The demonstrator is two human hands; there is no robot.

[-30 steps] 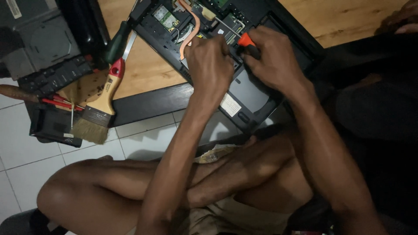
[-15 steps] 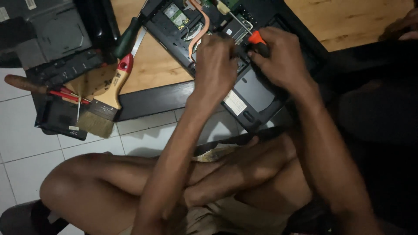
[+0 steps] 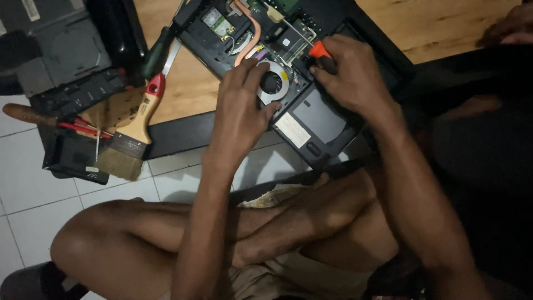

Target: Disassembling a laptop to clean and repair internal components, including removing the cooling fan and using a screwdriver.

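Resting near the tabletop's near edge, one opened laptop [image 3: 311, 111] shows one round fan [image 3: 272, 83]. Left hand [image 3: 241, 111] lies on the fan's near side, fingers spread flat, gripping nothing. Right hand [image 3: 350, 78], just right of the fan, is clamped on one orange-handled screwdriver [image 3: 321, 54], its axis pointing down into the chassis. One paintbrush [image 3: 133, 133] overhangs the left edge.

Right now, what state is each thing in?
Laptop: bottom cover off, insides exposed.
Cooling fan: uncovered, left hand resting on it.
Screwdriver: orange handle held in right hand.
Paintbrush: lying flat, untouched.
Green-handled screwdriver: lying idle.
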